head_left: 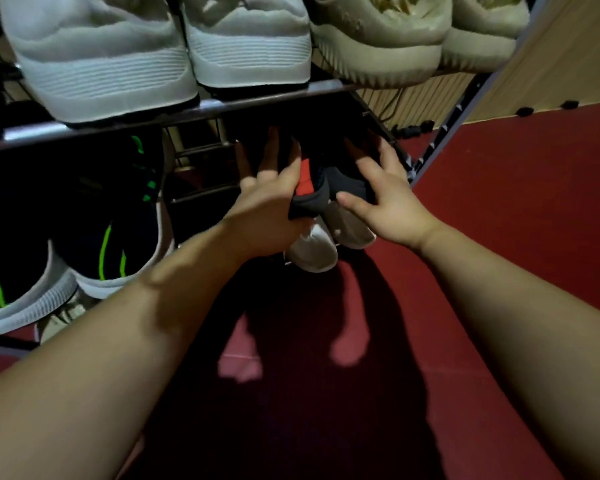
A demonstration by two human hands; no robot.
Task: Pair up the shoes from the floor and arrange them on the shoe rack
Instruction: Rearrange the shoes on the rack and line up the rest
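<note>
A pair of dark shoes with white soles sits heels-out on the lower shelf of the metal shoe rack (84,128). My left hand (267,199) lies on the left shoe (312,247), which has a red patch, with fingers spread over its top. My right hand (388,192) rests on the right shoe (349,225), fingers spread along its outer side. The shoes' toes are hidden in the dark under the upper shelf.
A black pair with green stripes (118,244) fills the lower shelf's left. On the upper shelf stand a white pair (174,60) and a cream pair (395,39). Red floor (499,220) spreads below and right; a wooden panel (551,57) stands at far right.
</note>
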